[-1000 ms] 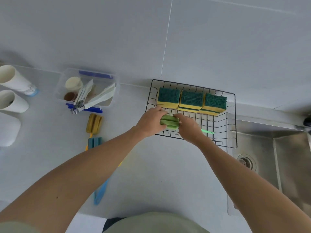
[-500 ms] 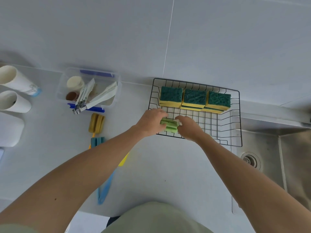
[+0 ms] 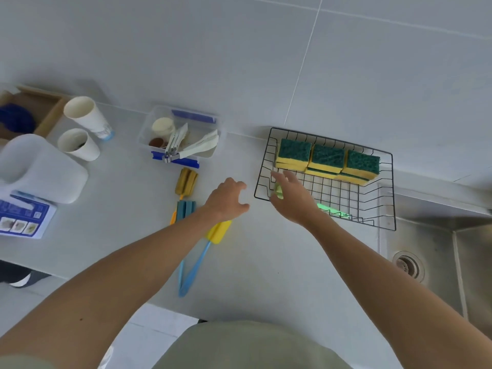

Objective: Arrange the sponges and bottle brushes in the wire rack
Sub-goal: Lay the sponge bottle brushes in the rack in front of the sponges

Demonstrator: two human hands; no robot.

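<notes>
A black wire rack [image 3: 386, 187] stands on the counter by the sink. Three green-and-yellow sponges [image 3: 327, 159] line its back wall. A green bottle brush [image 3: 332, 210] lies along the rack's front, its head mostly hidden under my right hand [image 3: 291, 199], whose fingers are spread over it. My left hand [image 3: 227, 199] hovers open just left of the rack, holding nothing. On the counter to the left lie three more brushes: a mustard-headed brush [image 3: 186, 181], a blue-headed brush [image 3: 185, 209] and a yellow-headed brush with a blue handle [image 3: 202, 249].
A clear plastic box [image 3: 181, 137] with utensils sits behind the brushes. Two paper cups [image 3: 85, 129], a white jug [image 3: 40, 169] and a wooden tray [image 3: 40, 107] are at far left. A steel sink [image 3: 439, 249] with its drain is on the right.
My left hand has let go of the green brush and pulled back left of the rack. My right hand's fingers have opened over the brush head. The view has shifted left.
</notes>
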